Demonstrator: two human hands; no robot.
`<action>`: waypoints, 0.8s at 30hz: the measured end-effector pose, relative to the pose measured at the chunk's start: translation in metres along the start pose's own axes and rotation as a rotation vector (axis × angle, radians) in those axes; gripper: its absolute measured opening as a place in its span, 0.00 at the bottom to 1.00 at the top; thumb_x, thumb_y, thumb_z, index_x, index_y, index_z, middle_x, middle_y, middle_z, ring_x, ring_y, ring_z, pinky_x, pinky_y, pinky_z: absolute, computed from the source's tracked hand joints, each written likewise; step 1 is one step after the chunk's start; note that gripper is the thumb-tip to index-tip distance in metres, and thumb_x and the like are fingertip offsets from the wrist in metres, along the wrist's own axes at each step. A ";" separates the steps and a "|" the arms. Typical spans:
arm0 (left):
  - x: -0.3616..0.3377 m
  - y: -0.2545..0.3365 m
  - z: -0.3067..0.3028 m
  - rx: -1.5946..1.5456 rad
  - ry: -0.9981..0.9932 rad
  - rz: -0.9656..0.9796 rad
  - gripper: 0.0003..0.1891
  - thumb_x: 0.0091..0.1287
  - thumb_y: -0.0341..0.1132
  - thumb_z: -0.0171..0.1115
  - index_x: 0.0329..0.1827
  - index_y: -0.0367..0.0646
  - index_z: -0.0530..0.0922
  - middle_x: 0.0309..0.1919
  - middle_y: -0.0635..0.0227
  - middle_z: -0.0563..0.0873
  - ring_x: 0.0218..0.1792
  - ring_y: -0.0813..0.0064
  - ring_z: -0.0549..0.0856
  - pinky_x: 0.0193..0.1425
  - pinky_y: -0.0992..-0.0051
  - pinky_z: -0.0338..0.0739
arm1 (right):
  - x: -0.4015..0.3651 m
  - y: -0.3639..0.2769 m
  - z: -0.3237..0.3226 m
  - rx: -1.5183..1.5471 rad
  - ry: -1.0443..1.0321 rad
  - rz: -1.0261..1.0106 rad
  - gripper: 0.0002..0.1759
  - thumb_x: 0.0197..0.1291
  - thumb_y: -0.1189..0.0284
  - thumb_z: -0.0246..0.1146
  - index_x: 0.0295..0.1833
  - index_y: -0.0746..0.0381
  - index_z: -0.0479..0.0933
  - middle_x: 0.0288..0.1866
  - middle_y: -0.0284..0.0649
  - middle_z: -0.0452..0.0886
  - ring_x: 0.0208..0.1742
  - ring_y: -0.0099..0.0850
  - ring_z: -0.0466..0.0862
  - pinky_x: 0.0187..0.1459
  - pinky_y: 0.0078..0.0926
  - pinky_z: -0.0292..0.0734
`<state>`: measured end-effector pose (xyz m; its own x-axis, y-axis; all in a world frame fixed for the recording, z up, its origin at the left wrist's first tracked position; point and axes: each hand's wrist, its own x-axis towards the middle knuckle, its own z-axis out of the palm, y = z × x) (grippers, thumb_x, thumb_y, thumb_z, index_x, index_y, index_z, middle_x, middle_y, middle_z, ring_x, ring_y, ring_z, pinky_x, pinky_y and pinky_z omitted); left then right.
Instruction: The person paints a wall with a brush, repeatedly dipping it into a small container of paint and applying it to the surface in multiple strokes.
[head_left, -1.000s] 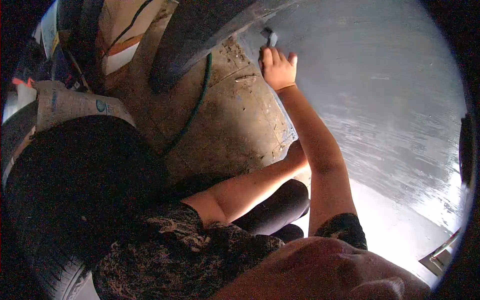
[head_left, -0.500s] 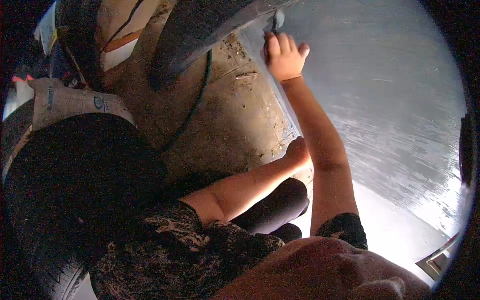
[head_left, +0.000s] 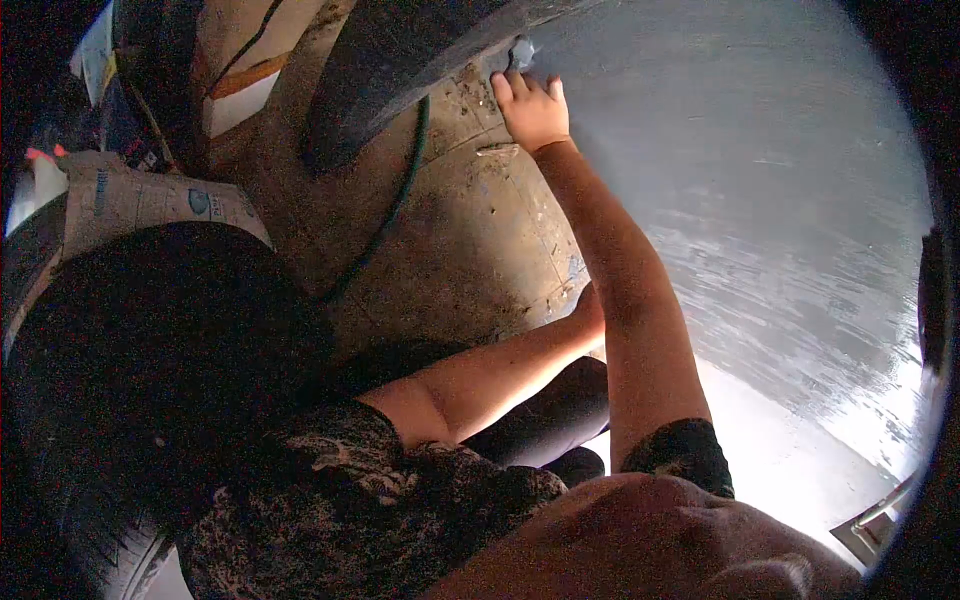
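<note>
My right hand (head_left: 532,112) reaches to the upper edge of a large grey panel (head_left: 760,150), its fingers bent. Just beyond the fingertips is a small pale grey object (head_left: 521,53) with a dark part toward the hand; I cannot make out what it is. Beside the panel's lower left edge, my left hand (head_left: 592,306) is mostly hidden behind my right forearm, and its fingers do not show. Pale streaks mark the lower part of the panel.
A dark curved tyre-like shape (head_left: 350,110) is at the upper left, beside a dark green hose (head_left: 408,185) on the stained floor (head_left: 470,230). A printed sack (head_left: 150,205) lies at the left. A tyre tread (head_left: 115,555) shows at the lower left.
My right hand and the pale object have moved left, the hand slightly up from the wrist and the object slightly down. My left hand is now more covered by my right arm.
</note>
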<state>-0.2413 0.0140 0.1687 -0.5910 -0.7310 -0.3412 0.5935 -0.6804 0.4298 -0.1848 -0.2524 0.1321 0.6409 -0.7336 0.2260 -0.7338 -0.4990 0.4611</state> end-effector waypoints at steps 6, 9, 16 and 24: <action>-0.006 -0.003 -0.006 -0.223 -0.147 -0.101 0.15 0.78 0.45 0.48 0.52 0.43 0.75 0.44 0.65 0.81 0.49 0.69 0.78 0.57 0.62 0.74 | -0.006 -0.008 0.025 0.023 -0.014 -0.006 0.19 0.66 0.67 0.52 0.62 0.52 0.72 0.47 0.36 0.80 0.47 0.36 0.84 0.57 0.54 0.68; -0.009 -0.007 -0.010 -0.207 -0.182 -0.119 0.15 0.78 0.45 0.48 0.52 0.43 0.75 0.44 0.65 0.81 0.49 0.69 0.78 0.57 0.62 0.74 | -0.005 -0.015 0.034 0.072 -0.073 0.047 0.18 0.66 0.67 0.52 0.61 0.53 0.72 0.49 0.36 0.81 0.46 0.36 0.84 0.57 0.54 0.67; -0.006 -0.007 -0.013 -0.142 -0.192 -0.112 0.15 0.78 0.45 0.48 0.52 0.43 0.75 0.44 0.65 0.81 0.49 0.69 0.78 0.57 0.62 0.75 | -0.012 -0.025 0.026 0.091 0.038 0.204 0.16 0.64 0.67 0.54 0.58 0.48 0.73 0.43 0.30 0.79 0.49 0.31 0.82 0.55 0.53 0.66; -0.002 -0.002 -0.010 -0.115 -0.203 -0.103 0.15 0.77 0.45 0.49 0.51 0.43 0.75 0.44 0.64 0.81 0.49 0.69 0.78 0.57 0.62 0.75 | -0.010 -0.019 0.015 0.030 0.168 0.226 0.14 0.61 0.68 0.57 0.53 0.48 0.74 0.40 0.27 0.77 0.44 0.28 0.80 0.47 0.48 0.66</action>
<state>-0.2358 0.0166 0.1601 -0.7422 -0.6401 -0.1986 0.5758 -0.7607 0.2997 -0.1806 -0.2427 0.1082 0.4868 -0.7422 0.4606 -0.8671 -0.3468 0.3576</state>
